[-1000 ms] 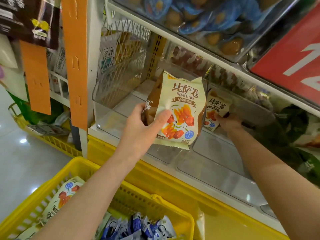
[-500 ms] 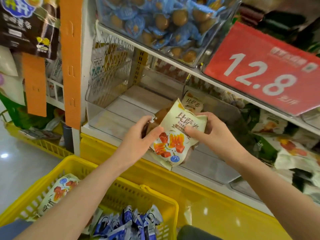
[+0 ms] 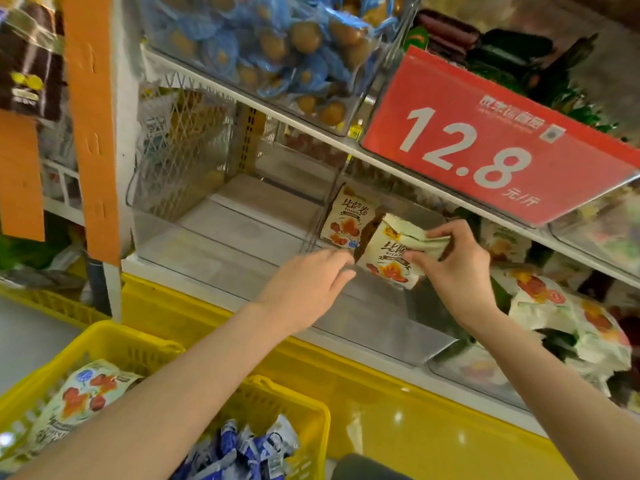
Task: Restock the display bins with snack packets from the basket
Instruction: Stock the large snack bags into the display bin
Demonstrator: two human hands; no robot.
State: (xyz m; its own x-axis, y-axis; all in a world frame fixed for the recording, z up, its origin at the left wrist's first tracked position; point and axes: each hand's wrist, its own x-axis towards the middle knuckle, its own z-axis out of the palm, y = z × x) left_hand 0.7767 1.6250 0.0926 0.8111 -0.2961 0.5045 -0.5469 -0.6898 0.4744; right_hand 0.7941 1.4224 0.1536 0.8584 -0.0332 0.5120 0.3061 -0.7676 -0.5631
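Restocking at a shelf, head view. The right hand [image 3: 457,268] pinches a cream snack packet [image 3: 389,259] by its upper right corner, fingers curled over the folded top and thumb pressed on the printed front; the packet is tilted, low over the middle of a clear display bin [image 3: 374,327], near its left wall. The left hand [image 3: 304,285] reaches in from the left with fingers loosely extended and holding nothing; its blurred fingertips lie just beside the packet's lower left edge, and contact cannot be told. A second packet [image 3: 348,223] of the same print stands upright at the back left corner of the bin, just behind the held one. Similar packets are heaped in the neighbouring bin [image 3: 554,306] to the right. A red price sign [image 3: 485,143] reading 12.8 hangs on the shelf edge above. A yellow basket [image 3: 138,339] sits at lower left, holding one like packet [image 3: 86,393] near its left rim and blue sachets [image 3: 242,448] near its right rim.
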